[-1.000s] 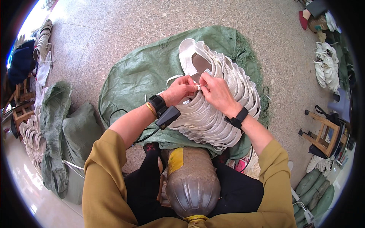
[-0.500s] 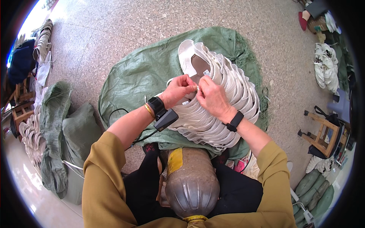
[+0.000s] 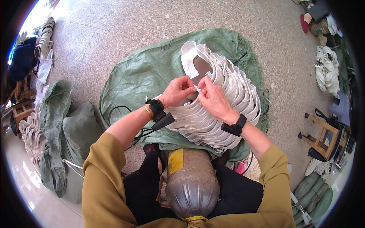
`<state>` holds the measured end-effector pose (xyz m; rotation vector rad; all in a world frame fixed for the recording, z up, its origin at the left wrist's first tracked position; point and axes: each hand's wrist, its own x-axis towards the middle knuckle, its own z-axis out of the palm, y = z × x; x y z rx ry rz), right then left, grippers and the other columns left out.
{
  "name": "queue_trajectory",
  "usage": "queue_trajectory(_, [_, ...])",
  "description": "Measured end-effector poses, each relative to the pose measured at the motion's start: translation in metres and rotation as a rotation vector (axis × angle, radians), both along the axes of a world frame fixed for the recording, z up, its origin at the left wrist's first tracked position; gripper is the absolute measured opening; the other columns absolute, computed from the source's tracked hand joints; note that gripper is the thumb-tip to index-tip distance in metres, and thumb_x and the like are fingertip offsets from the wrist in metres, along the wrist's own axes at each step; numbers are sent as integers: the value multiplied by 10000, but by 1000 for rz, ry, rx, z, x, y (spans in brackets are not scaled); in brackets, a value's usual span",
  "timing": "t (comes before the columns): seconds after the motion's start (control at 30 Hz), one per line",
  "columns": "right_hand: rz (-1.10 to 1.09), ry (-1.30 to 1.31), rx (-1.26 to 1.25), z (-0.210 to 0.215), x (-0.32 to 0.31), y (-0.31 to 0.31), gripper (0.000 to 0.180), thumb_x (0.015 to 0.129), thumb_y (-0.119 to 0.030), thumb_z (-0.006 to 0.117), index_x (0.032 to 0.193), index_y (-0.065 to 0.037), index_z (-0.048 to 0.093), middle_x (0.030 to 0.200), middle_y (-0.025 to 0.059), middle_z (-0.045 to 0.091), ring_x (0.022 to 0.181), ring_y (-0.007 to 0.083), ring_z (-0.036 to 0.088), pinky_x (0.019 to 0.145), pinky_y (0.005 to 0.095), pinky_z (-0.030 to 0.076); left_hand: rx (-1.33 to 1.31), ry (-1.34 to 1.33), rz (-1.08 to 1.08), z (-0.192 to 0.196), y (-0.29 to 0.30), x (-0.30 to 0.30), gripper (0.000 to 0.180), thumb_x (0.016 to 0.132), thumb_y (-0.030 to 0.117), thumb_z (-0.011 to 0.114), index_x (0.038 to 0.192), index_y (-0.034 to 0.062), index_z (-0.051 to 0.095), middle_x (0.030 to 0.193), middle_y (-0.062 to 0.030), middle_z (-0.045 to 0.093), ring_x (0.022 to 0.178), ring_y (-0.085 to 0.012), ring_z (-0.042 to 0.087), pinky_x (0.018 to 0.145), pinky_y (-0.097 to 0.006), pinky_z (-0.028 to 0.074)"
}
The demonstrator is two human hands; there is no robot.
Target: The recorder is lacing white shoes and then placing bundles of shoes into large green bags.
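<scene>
A long curved stack of white shoe uppers (image 3: 224,114) lies on a green woven sack (image 3: 137,72) spread on the speckled floor, directly in front of the seated person. Judged from the pose, the step in hand is working a small white tag (image 3: 196,87) at the stack's near top piece; the next move calls for a fine, steady pull. Left hand (image 3: 178,91) and right hand (image 3: 213,99) meet there, fingertips pinched together on it.
</scene>
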<state>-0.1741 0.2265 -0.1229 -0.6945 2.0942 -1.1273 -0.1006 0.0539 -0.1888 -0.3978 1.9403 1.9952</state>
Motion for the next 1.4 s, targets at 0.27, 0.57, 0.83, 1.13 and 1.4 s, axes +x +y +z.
queue_trajectory(0.27, [14, 101, 53, 6, -14, 19, 66, 844, -51, 592, 850, -16, 536, 600, 145, 585, 531, 283, 599, 511, 384, 428, -414, 227, -86, 9, -10, -5, 151, 871, 103, 657, 854, 0, 547, 644, -69, 562, 585, -128, 520, 557, -307, 427])
queue_trajectory(0.57, [-66, -130, 37, -3, -18, 52, 22, 834, -41, 561, 817, -27, 562, 573, 19, 559, 519, 82, 526, 491, 279, 390, -449, 240, -131, -10, -9, -11, 174, 857, 117, 655, 813, 4, 530, 641, -101, 551, 586, -180, 499, 564, -357, 430])
queue_trajectory(0.83, [-128, 170, -5, 24, -12, 116, 96, 830, -103, 615, 809, -9, 615, 644, 169, 617, 619, 297, 641, 578, 400, 494, -560, 187, -107, 13, 5, -6, 172, 845, 109, 675, 902, 4, 552, 875, -118, 613, 667, -191, 594, 604, -356, 480])
queue_trajectory(1.13, [-472, 193, 369, 2, 59, 205, 462, 760, -350, 740, 753, 85, 584, 668, 262, 593, 700, 411, 627, 650, 470, 493, -623, 92, -415, 38, 30, 5, 359, 857, 293, 701, 852, -17, 522, 671, -92, 497, 638, -157, 443, 562, -343, 389])
queue_trajectory(1.4, [-768, 63, 275, -21, 73, 207, 442, 674, -358, 794, 620, 31, 592, 754, 231, 638, 731, 374, 633, 676, 445, 499, -590, -47, -519, 32, 30, -8, 375, 830, 250, 705, 1041, -42, 599, 878, -76, 651, 771, -140, 586, 688, -302, 487])
